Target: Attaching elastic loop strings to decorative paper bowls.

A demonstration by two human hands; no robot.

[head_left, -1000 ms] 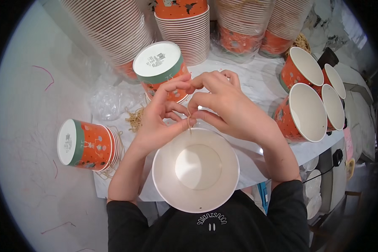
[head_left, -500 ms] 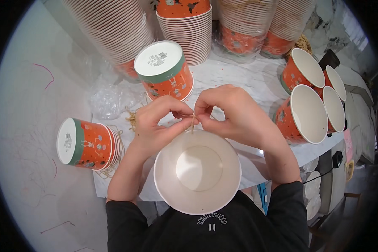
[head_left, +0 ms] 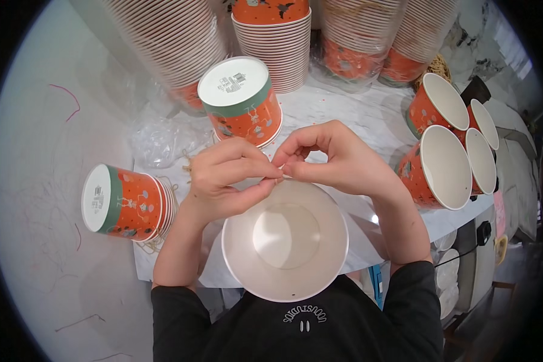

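A white-lined paper bucket [head_left: 242, 246] stands with its mouth up, close to my body at the table's near edge. A small hole shows near its near rim. At its far rim, the fingertips of my left hand [head_left: 228, 174] and my right hand [head_left: 327, 161] come together, both closed in a pinch. The twine they hold is almost wholly covered by the fingers. Just beyond my hands, an upturned orange and green bucket [head_left: 247, 120] sits on the table. To the left lies a tilted stack of orange buckets [head_left: 137, 204] with loose twine [head_left: 168, 192] around its rims.
Tall bucket stacks [head_left: 274, 54] line the back of the white marbled table [head_left: 344, 111], some in clear plastic. Crumpled plastic film [head_left: 160, 142] lies at the left. Several open orange buckets [head_left: 445, 166] stand at the right edge. A scribbled wall [head_left: 48, 193] borders the left side.
My left fingers have curled further over the rim, covering the twine that showed between my hands. My right fingertips have shifted slightly. The whole view has moved a little.
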